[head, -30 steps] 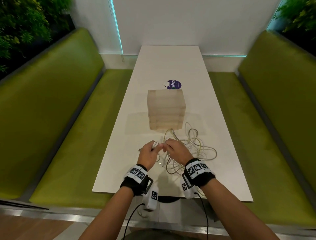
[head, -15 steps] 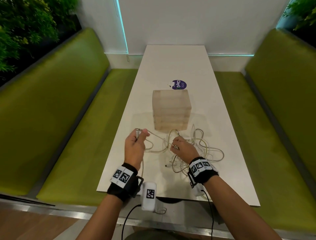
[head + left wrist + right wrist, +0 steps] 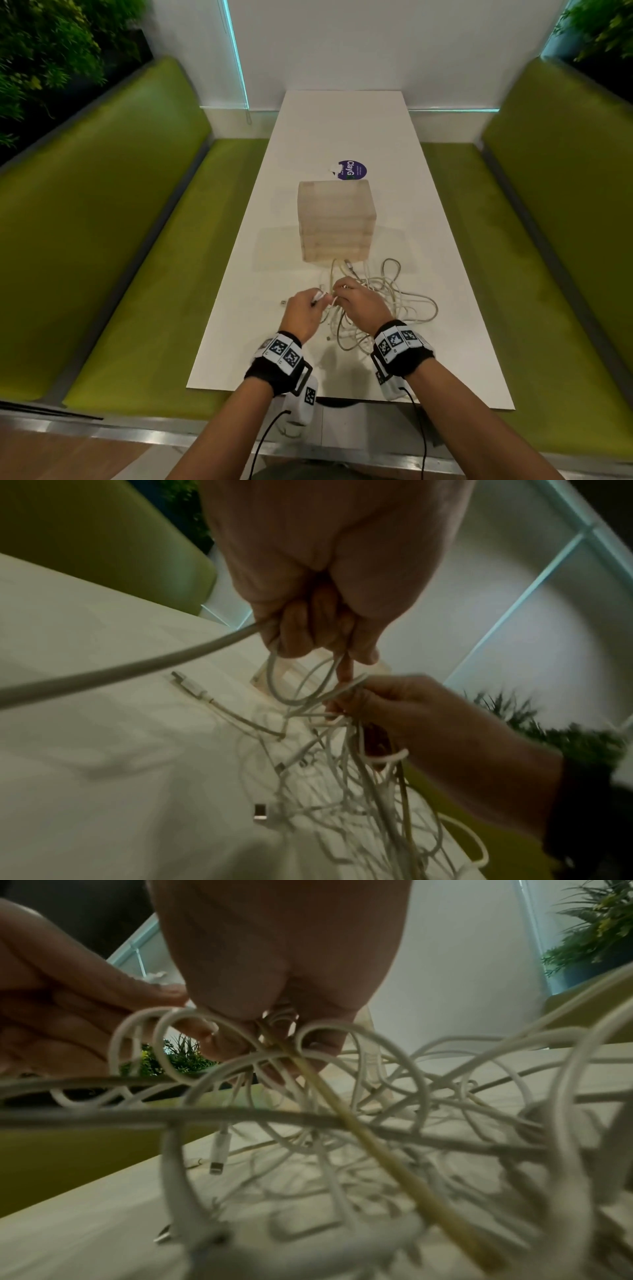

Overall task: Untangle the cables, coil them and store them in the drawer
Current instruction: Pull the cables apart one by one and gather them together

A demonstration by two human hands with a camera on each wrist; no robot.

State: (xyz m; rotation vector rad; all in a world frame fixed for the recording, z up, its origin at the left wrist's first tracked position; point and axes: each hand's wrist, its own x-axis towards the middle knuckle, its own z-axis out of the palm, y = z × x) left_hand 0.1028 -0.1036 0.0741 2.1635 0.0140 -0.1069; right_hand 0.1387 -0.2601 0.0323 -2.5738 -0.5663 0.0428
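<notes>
A tangle of white cables (image 3: 394,301) lies on the white table (image 3: 342,120) in front of a small wooden drawer box (image 3: 335,222). My left hand (image 3: 301,315) grips a cable strand in curled fingers (image 3: 301,637). My right hand (image 3: 363,305) pinches a bunch of strands (image 3: 342,693) close beside it, just above the table. In the right wrist view the cable loops (image 3: 308,1096) hang from my right fingers (image 3: 274,1031), with a plug (image 3: 219,1153) dangling below. Another plug (image 3: 260,811) lies loose on the table. The box's drawers look closed.
A round purple sticker (image 3: 351,170) lies on the table behind the box. Green benches (image 3: 120,222) run along both sides of the table (image 3: 548,240). A white wall closes the far end. Plants (image 3: 51,51) stand behind the left bench.
My left hand, which had pulled a strand out to the left half a second ago, has come back in beside the right hand over the tangle.
</notes>
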